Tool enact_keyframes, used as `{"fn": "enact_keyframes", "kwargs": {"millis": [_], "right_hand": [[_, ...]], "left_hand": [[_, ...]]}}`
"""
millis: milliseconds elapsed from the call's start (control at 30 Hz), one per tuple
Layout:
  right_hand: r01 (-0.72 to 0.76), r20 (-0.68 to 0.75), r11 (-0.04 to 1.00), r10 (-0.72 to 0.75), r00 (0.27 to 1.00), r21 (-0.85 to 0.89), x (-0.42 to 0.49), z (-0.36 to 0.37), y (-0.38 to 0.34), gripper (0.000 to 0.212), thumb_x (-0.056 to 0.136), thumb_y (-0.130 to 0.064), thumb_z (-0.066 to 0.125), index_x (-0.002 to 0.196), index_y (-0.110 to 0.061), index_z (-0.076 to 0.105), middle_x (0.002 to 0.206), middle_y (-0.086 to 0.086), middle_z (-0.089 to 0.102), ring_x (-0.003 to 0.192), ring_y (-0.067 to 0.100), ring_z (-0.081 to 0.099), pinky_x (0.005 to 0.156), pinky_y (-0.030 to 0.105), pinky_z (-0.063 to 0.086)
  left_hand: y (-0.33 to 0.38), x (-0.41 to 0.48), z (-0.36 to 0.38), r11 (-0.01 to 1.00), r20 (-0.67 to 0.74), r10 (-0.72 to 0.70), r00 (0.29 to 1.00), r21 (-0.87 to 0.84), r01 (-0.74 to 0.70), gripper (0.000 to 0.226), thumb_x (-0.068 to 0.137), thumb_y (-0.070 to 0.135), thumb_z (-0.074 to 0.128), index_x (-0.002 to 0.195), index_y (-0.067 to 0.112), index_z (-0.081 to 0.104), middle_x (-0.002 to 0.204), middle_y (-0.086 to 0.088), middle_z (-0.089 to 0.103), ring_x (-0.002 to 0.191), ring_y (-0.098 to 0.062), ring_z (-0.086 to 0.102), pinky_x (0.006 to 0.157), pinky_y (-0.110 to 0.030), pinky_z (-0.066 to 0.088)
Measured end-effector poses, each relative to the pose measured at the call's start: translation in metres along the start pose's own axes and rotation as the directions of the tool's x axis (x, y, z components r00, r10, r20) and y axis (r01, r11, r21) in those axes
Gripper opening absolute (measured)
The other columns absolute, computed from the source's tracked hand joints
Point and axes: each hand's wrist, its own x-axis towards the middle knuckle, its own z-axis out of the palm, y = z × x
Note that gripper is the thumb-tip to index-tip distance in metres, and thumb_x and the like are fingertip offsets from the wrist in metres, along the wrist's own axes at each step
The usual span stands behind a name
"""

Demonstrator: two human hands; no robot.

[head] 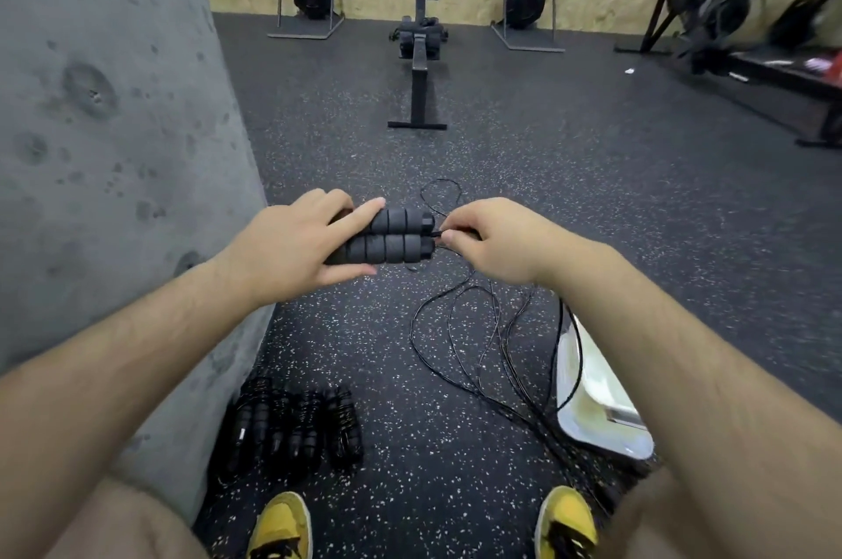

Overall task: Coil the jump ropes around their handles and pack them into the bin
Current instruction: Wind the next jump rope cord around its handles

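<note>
My left hand (291, 241) grips two black foam jump-rope handles (392, 235), held side by side and level. Right beside their right ends, my right hand (492, 239) pinches the thin black cord (437, 234) where it leaves the handles. The rest of that cord (455, 330) hangs down and lies in loose loops on the floor between my feet and the hands. Several coiled jump ropes (296, 426) lie in a row on the floor at the lower left. A pale plastic bin (592, 403) sits at the lower right, partly hidden by my right forearm.
A grey concrete pillar (114, 148) stands close on the left. Rowing machines (421, 11) line the far wooden wall and the right side. The floor is dark speckled rubber (592, 193). My yellow shoes (282, 526) are at the bottom edge.
</note>
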Motion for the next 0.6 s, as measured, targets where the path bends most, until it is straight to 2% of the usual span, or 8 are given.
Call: {"fn": "enact_keyframes", "kwargs": {"millis": [100, 200, 300, 367, 433, 533, 600], "right_hand": [[0.039, -0.025, 0.987, -0.043, 0.999, -0.154, -0.004, -0.001, 0.002, 0.023, 0.101, -0.031, 0.046, 0.088, -0.021, 0.063, 0.082, -0.004, 0.061, 0.079, 0.025, 0.057, 0.067, 0.034, 0.045], [0.040, -0.062, 0.987, -0.050, 0.997, -0.155, -0.008, -0.003, 0.002, 0.030, 0.100, -0.030, 0.047, 0.070, -0.027, 0.048, 0.071, -0.009, 0.050, 0.073, 0.023, 0.052, 0.063, 0.033, 0.037], [0.019, -0.065, 0.994, -0.026, 0.998, -0.108, -0.012, -0.004, 0.006, 0.033, 0.100, -0.030, 0.047, 0.067, -0.030, 0.044, 0.068, -0.011, 0.050, 0.070, 0.020, 0.051, 0.062, 0.032, 0.037], [0.021, -0.055, 0.994, -0.027, 0.998, -0.108, -0.015, -0.006, 0.007, 0.030, 0.099, -0.031, 0.047, 0.070, -0.030, 0.048, 0.068, -0.010, 0.052, 0.072, 0.021, 0.054, 0.063, 0.033, 0.040], [0.040, -0.036, 0.990, -0.045, 0.998, -0.135, -0.017, -0.007, 0.008, 0.028, 0.099, -0.030, 0.047, 0.071, -0.027, 0.050, 0.067, -0.009, 0.051, 0.072, 0.023, 0.053, 0.063, 0.034, 0.042], [0.073, -0.035, 0.977, -0.082, 0.996, -0.202, -0.018, -0.010, 0.007, 0.024, 0.099, -0.030, 0.047, 0.078, -0.022, 0.057, 0.076, -0.005, 0.057, 0.078, 0.025, 0.055, 0.068, 0.036, 0.047], [0.109, -0.066, 0.967, -0.128, 0.990, -0.232, -0.018, -0.013, 0.008, 0.023, 0.100, -0.032, 0.048, 0.091, -0.020, 0.065, 0.088, -0.005, 0.058, 0.086, 0.023, 0.056, 0.074, 0.037, 0.048]], "left_hand": [[0.010, 0.004, 0.004, 1.000, 0.038, -0.008, 0.999, 0.023, 0.007, 0.084, 0.092, 0.076, 0.029, 0.151, 0.018, 0.042, 0.111, -0.005, 0.056, 0.088, -0.025, 0.057, 0.046, -0.036, 0.053], [0.018, 0.004, 0.007, 1.000, 0.061, -0.023, 0.998, 0.008, 0.023, 0.092, 0.091, 0.082, 0.021, 0.157, 0.018, 0.034, 0.111, -0.005, 0.055, 0.086, -0.024, 0.058, 0.046, -0.035, 0.052], [0.027, 0.004, 0.006, 0.999, 0.030, 0.030, 0.999, -0.016, -0.030, 0.076, 0.095, 0.078, 0.018, 0.161, 0.040, 0.012, 0.103, -0.006, 0.049, 0.078, -0.021, 0.053, 0.045, -0.031, 0.048], [0.032, 0.004, 0.006, 0.996, 0.009, 0.077, 0.997, -0.041, -0.077, 0.060, 0.099, 0.074, 0.020, 0.155, 0.055, 0.011, 0.100, -0.006, 0.047, 0.076, -0.021, 0.049, 0.045, -0.029, 0.046], [0.033, 0.005, 0.007, 0.994, 0.010, 0.094, 0.995, -0.060, -0.094, 0.053, 0.100, 0.072, 0.022, 0.151, 0.060, 0.015, 0.100, -0.005, 0.046, 0.076, -0.021, 0.048, 0.045, -0.030, 0.047], [0.036, 0.007, 0.008, 0.995, 0.019, 0.092, 0.996, -0.033, -0.091, 0.061, 0.099, 0.071, 0.024, 0.156, 0.051, 0.019, 0.100, -0.004, 0.047, 0.076, -0.021, 0.051, 0.046, -0.030, 0.047], [0.038, 0.009, 0.008, 0.999, 0.026, 0.038, 0.999, -0.026, -0.037, 0.078, 0.096, 0.073, 0.026, 0.161, 0.031, 0.020, 0.104, -0.003, 0.054, 0.080, -0.024, 0.058, 0.047, -0.034, 0.051]]}}
